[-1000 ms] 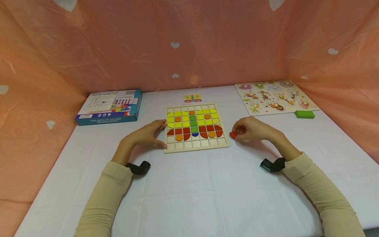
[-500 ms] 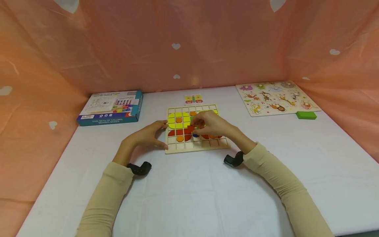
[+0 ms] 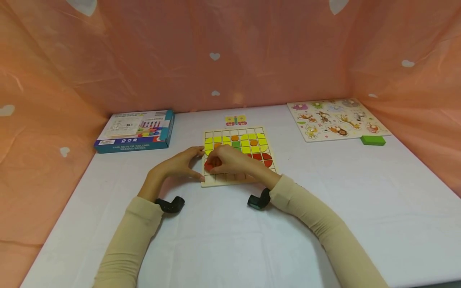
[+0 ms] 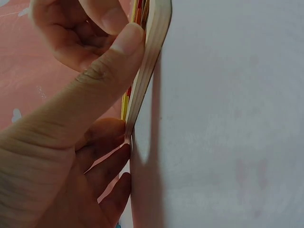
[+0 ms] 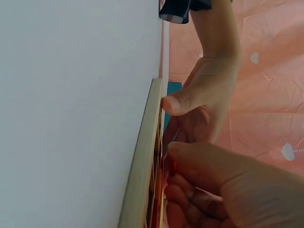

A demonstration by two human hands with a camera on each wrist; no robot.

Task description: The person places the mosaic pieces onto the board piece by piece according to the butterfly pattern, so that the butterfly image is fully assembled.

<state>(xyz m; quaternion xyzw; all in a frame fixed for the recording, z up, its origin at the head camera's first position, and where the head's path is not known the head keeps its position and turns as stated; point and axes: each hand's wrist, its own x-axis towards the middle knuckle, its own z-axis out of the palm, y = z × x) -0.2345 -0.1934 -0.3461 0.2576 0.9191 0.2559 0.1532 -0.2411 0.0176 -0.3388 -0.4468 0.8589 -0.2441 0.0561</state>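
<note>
A wooden grid board (image 3: 237,185) lies on the table, set with yellow, red, green and orange flat pieces. At its left edge rests my left hand (image 3: 178,164), thumb at the near corner and fingers spread along the side. My right hand (image 3: 230,160) reaches over the board's left part and pinches a red piece (image 3: 209,167) between thumb and fingers. In the right wrist view that red piece (image 5: 172,165) shows between the fingertips, close over the board. The right hand hides the lower left and middle of the grid. In the left wrist view, the left thumb (image 4: 128,40) touches the board's rim.
Behind the board lies a small picture card (image 3: 235,120) with a butterfly pattern. A boxed toy set (image 3: 135,132) is at the back left. An animal puzzle board (image 3: 335,120) and a green block (image 3: 373,140) lie at the back right.
My right hand has carried the red piece from the table right of the board leftward across to the board's left side. The left hand has stayed at the board's left edge.
</note>
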